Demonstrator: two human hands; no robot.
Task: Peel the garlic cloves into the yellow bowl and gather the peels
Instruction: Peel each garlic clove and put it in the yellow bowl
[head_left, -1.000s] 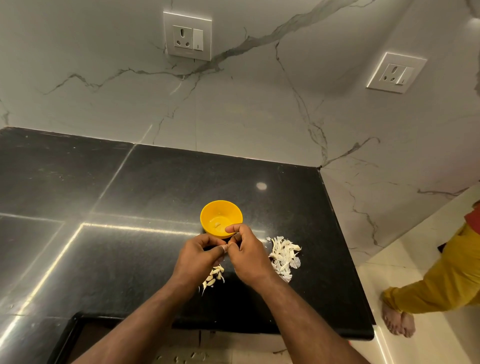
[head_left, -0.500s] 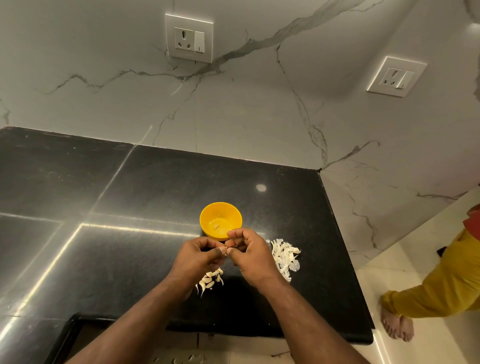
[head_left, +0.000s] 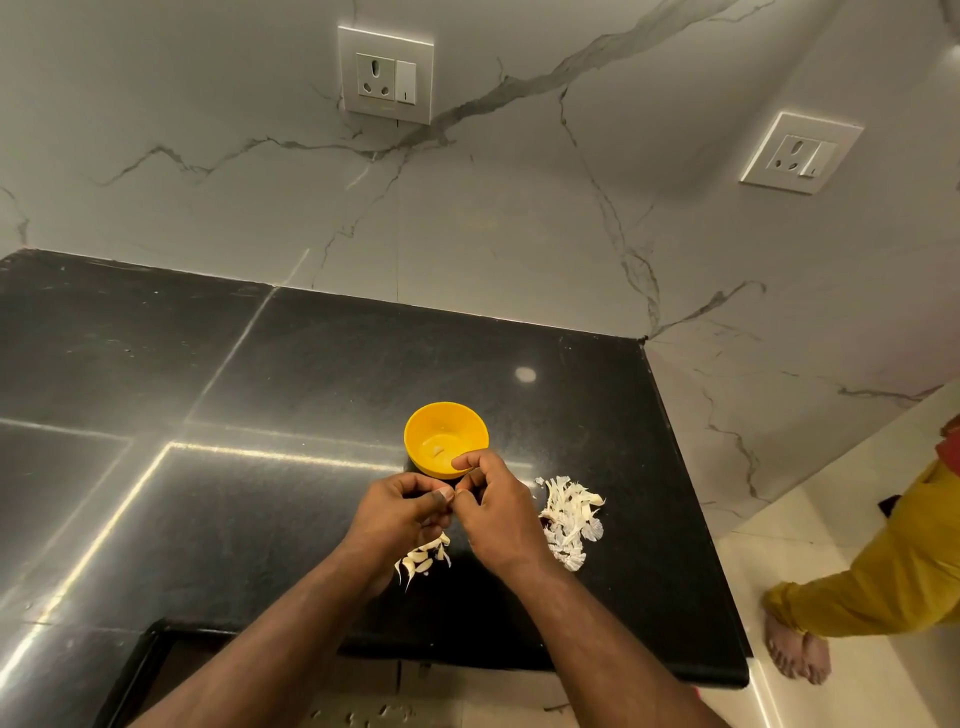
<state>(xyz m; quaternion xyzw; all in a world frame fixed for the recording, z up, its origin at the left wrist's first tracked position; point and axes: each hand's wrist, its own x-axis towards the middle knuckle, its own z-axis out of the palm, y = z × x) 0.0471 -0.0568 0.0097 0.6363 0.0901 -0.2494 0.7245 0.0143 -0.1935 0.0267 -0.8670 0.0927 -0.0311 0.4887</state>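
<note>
Head view: both hands meet at lower centre of frame, fingertips together. Left hand (head_left: 400, 512) and right hand (head_left: 496, 512) curled, pinching something small betw. them, prob. garlic clove, itself hidden by fingers. Yellow bowl (head_left: 415, 444) sits on black desk (head_left: 260, 389) directly above hands in frame, right fingertips at its near rim; drop looks short, straight up-frame. Unpeeled cloves (head_left: 422, 558) just below hands. Peel pile (head_left: 569, 517) right of right hand, so right hand nearer for gathering.
</note>
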